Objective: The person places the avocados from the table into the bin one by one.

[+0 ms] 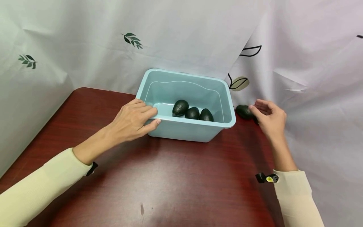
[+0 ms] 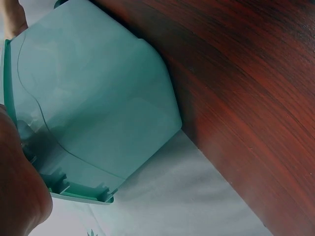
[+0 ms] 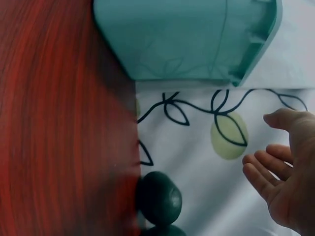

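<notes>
A light blue plastic bin (image 1: 181, 129) stands at the table's back, with three dark green avocados (image 1: 180, 107) inside. The left hand (image 1: 131, 119) grips the bin's near left rim, fingers over the edge and thumb outside. To the right of the bin, the right hand (image 1: 269, 118) is held near another avocado (image 1: 244, 112), its fingers apart from the thumb and nothing between them. In the right wrist view, the right hand (image 3: 288, 167) is clear of two avocados (image 3: 159, 198) at the table's edge, the lower one partly cut off.
The dark red wooden table (image 1: 170, 183) ends against white cloth (image 1: 85, 41) with leaf prints, which hangs behind and at both sides. A black strap with a small yellow-marked piece (image 1: 270, 179) is on the right wrist.
</notes>
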A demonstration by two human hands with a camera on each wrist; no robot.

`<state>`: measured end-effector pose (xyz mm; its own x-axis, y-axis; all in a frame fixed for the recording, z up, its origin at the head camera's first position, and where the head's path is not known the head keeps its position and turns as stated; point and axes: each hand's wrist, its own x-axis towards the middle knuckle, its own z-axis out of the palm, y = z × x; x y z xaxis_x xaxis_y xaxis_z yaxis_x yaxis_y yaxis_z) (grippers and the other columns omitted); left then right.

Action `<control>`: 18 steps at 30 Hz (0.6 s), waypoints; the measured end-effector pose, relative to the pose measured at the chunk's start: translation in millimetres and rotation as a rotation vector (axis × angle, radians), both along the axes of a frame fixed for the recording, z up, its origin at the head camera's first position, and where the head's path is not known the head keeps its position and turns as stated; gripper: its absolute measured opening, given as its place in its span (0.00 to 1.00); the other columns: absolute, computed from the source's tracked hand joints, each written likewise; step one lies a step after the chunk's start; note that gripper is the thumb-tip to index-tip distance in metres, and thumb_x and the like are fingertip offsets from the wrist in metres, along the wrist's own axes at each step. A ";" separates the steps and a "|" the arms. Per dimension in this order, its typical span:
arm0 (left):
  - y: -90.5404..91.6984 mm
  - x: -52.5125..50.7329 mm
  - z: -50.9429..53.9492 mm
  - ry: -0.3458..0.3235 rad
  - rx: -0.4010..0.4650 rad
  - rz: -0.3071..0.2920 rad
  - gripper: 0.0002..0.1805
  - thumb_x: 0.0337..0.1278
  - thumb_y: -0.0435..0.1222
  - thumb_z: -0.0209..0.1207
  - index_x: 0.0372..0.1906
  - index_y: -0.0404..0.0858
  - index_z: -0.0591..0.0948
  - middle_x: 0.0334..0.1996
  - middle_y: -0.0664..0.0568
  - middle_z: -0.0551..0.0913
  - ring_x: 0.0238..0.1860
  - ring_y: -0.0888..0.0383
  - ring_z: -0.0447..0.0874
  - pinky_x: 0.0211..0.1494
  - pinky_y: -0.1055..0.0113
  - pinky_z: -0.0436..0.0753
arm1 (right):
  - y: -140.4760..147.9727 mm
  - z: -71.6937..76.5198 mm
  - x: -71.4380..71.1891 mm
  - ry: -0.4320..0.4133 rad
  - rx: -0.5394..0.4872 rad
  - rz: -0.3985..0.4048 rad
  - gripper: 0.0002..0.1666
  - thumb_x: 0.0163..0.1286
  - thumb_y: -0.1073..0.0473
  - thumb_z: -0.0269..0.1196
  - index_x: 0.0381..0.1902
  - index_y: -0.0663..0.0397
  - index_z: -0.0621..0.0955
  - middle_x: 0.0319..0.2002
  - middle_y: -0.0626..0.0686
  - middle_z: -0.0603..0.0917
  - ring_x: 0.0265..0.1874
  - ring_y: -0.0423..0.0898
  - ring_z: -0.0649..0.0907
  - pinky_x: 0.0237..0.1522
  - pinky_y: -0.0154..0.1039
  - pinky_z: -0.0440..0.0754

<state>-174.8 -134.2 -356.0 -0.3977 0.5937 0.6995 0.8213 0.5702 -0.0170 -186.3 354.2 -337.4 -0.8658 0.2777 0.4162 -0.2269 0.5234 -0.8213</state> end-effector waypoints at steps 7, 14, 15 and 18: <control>-0.1 0.2 -0.1 -0.007 -0.004 0.006 0.25 0.86 0.51 0.46 0.28 0.41 0.66 0.19 0.56 0.59 0.23 0.57 0.59 0.49 0.56 0.81 | 13.1 -6.7 -1.4 -0.063 0.082 -0.054 0.23 0.70 0.56 0.81 0.59 0.59 0.92 0.41 0.33 0.92 0.40 0.21 0.89 0.50 0.17 0.84; -0.1 0.5 -0.2 -0.003 -0.004 0.007 0.25 0.86 0.51 0.46 0.28 0.41 0.66 0.19 0.56 0.59 0.23 0.57 0.59 0.49 0.55 0.81 | 23.7 -9.0 -0.8 -0.153 0.192 -0.102 0.27 0.72 0.48 0.79 0.64 0.56 0.91 0.50 0.48 0.96 0.38 0.14 0.85 0.50 0.15 0.81; -0.1 0.5 -0.3 -0.003 -0.004 0.006 0.25 0.86 0.51 0.46 0.28 0.41 0.66 0.19 0.56 0.59 0.23 0.57 0.59 0.49 0.55 0.81 | 25.4 -9.1 -0.5 -0.167 0.208 -0.109 0.28 0.73 0.47 0.78 0.64 0.55 0.91 0.53 0.51 0.96 0.38 0.13 0.85 0.50 0.14 0.81; 0.2 0.2 -0.5 0.001 -0.003 0.003 0.25 0.86 0.50 0.46 0.28 0.41 0.66 0.19 0.56 0.59 0.23 0.57 0.59 0.48 0.56 0.81 | 30.1 -9.7 0.1 -0.200 0.248 -0.125 0.30 0.74 0.44 0.77 0.66 0.54 0.90 0.57 0.58 0.95 0.38 0.12 0.82 0.50 0.14 0.78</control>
